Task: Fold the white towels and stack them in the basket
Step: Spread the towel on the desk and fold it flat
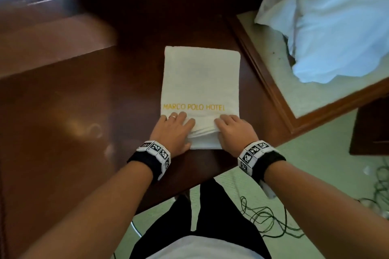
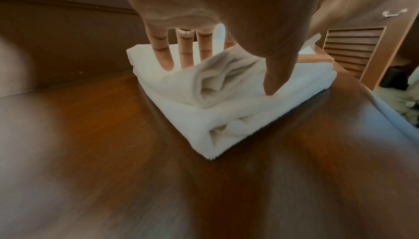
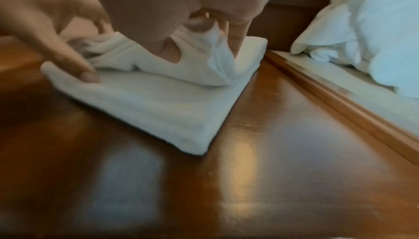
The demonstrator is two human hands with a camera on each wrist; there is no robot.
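White towel (image 1: 200, 82) folded flat, gold lettering; left hand (image 1: 172, 130), right hand (image 1: 233, 132) grip near edge, bunched.

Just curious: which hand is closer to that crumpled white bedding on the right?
Right. The right hand grips the towel's near edge on the side toward the bedding; the left hand grips the opposite side.

hotel room | towel (image 1: 200, 82) stitched MARCO POLO HOTEL | wooden desk (image 1: 84, 101) | bedding (image 1: 336, 23) (white, rumpled)

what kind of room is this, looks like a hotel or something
Most likely a hotel bedroom: the white towel is stitched MARCO POLO HOTEL, rumpled white bedding lies on a wood-framed bed, and both hands work on a polished wooden table.
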